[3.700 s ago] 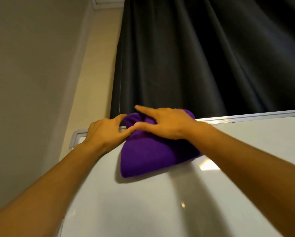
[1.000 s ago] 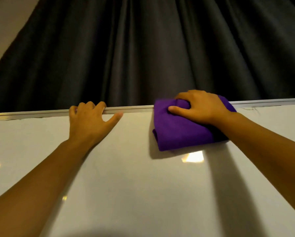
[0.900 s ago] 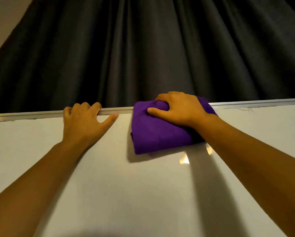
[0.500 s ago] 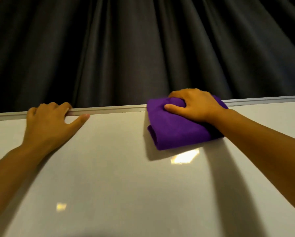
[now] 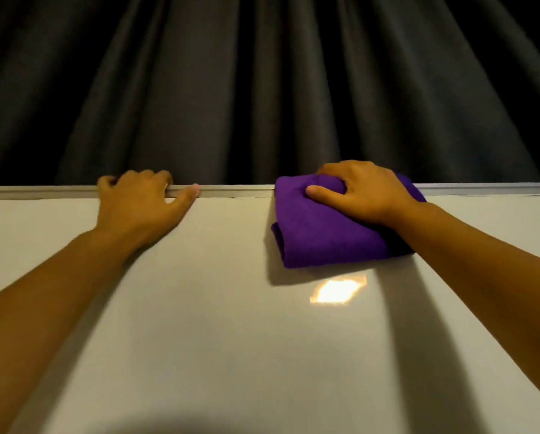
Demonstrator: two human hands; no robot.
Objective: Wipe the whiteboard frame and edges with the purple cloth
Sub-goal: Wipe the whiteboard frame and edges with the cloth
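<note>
I see my right hand pressing the cloth against the top edge of the whiteboard. The cloth is purple and folded into a thick pad; its upper part wraps over the frame, and the rest hangs down flat on the white surface. My right grip is closed on the cloth: the fingers curl over the top of the pad and out of sight behind the frame, while the thumb lies across the front fold, pointing left.

My left hand is on the same top rail, well apart from the cloth. Its fingers hook over the frame and the thumb tip rests on the front of the rail, so this grip is closed on the frame itself and holds nothing else. The palm lies against the board below.

Both forearms reach up from the lower corners and cast long shadows down the board. A bright patch of reflected light sits on the surface just below the cloth. Behind the board a dark pleated curtain fills the upper half of the view.
</note>
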